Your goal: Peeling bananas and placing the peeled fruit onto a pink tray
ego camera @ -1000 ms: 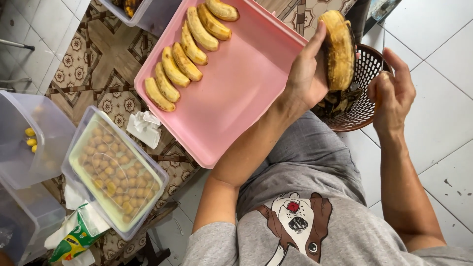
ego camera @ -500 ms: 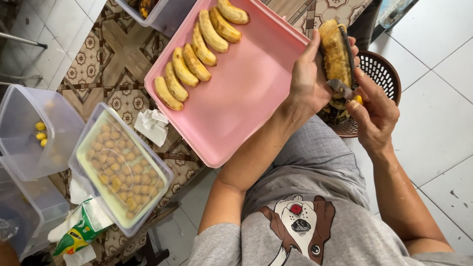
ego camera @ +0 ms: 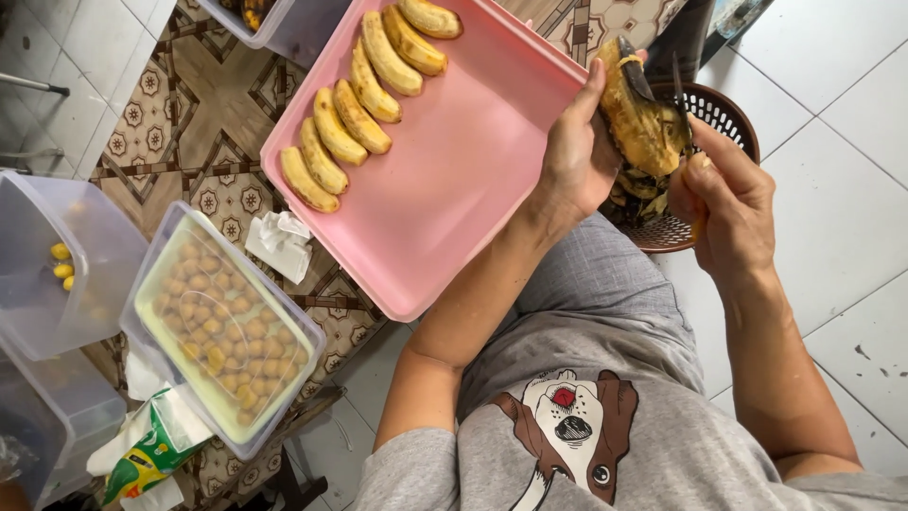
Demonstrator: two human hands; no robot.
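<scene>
My left hand [ego camera: 574, 151] grips a ripe, dark-spotted banana [ego camera: 641, 115] held upright over a brown plastic basket [ego camera: 726, 114]. My right hand [ego camera: 724, 194] holds a small knife whose dark blade [ego camera: 679, 95] lies against the banana's skin, part of which is peeled back. Banana peels lie in the basket under the fruit. A pink tray [ego camera: 454, 189] sits just left of my left hand, with several peeled bananas [ego camera: 359, 104] in a row along its far left side.
A clear tub [ego camera: 222, 326] of small yellowish pieces stands on the patterned table [ego camera: 199, 114] at lower left, beside other clear tubs [ego camera: 57, 265]. A crumpled tissue [ego camera: 279, 244] lies next to the tray. White floor tiles [ego camera: 842, 189] lie to the right.
My right hand has come from beside the basket up to the banana with the knife, and the skin is now split open. The banana has tilted slightly.
</scene>
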